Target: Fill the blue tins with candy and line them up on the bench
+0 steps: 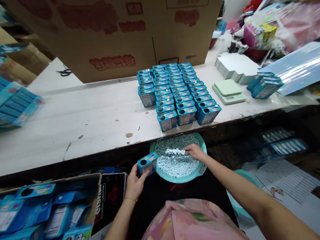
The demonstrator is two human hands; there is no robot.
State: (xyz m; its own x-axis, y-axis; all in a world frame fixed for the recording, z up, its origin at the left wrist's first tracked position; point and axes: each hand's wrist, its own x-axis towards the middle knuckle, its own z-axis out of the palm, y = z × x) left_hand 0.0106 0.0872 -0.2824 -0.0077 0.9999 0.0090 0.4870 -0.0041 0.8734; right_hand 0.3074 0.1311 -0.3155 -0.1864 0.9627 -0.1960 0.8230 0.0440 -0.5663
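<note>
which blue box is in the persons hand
The one in the left hand, by the rim of the teal bowl: that blue box alone is held up, while the others sit on the table or in the carton.

Narrow room between the left hand and the right hand, above the teal basin, with the blue tin jutting into that gap. Table edge right at the basin's far rim, a barrier to any reach straight ahead. Cardboard carton close beside the left forearm. Farther up, a wide stretch of white tabletop left of the rows of tins, a gap between those rows and the green scale, and a big cardboard box blocking the way beyond.
</note>
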